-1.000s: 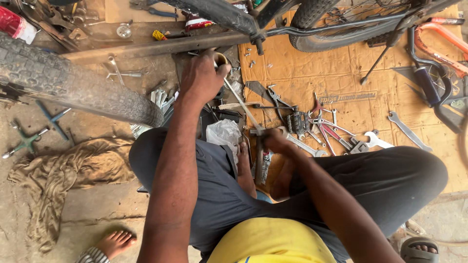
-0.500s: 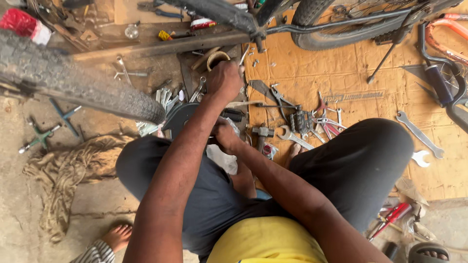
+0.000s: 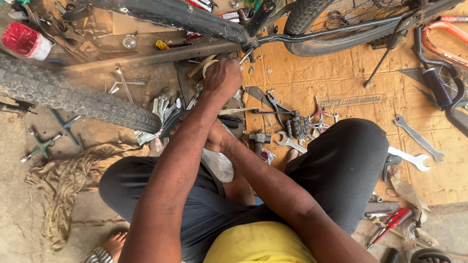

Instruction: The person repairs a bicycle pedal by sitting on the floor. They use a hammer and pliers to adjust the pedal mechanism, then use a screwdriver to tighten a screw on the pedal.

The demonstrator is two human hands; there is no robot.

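I sit on the ground with a bicycle frame [image 3: 312, 31] lying across in front of me. My left hand [image 3: 223, 78] reaches forward, knuckles up and fingers curled down, beside a tan ring [image 3: 208, 63] just under the frame's dark tube; what the fingers close on is hidden. My right hand [image 3: 218, 141] lies under my left forearm, between my knees, next to a dark curved part [image 3: 169, 124] and above a white plastic bag [image 3: 219, 165]. Its fingers are covered by the forearm.
A knobbly tyre [image 3: 73, 100] lies at the left and a second wheel [image 3: 317, 17] at the top. Spanners [image 3: 419, 139], pliers [image 3: 275, 102], a hammer [image 3: 257, 139] and several small tools litter the cardboard [image 3: 351, 73]. A rag [image 3: 63, 180] and a cross wrench [image 3: 41, 146] lie at the left.
My left hand has moved right and further forward to the tan ring. My right hand has slid left, in under the left forearm. My view has shifted, and the tyre sits lower left.
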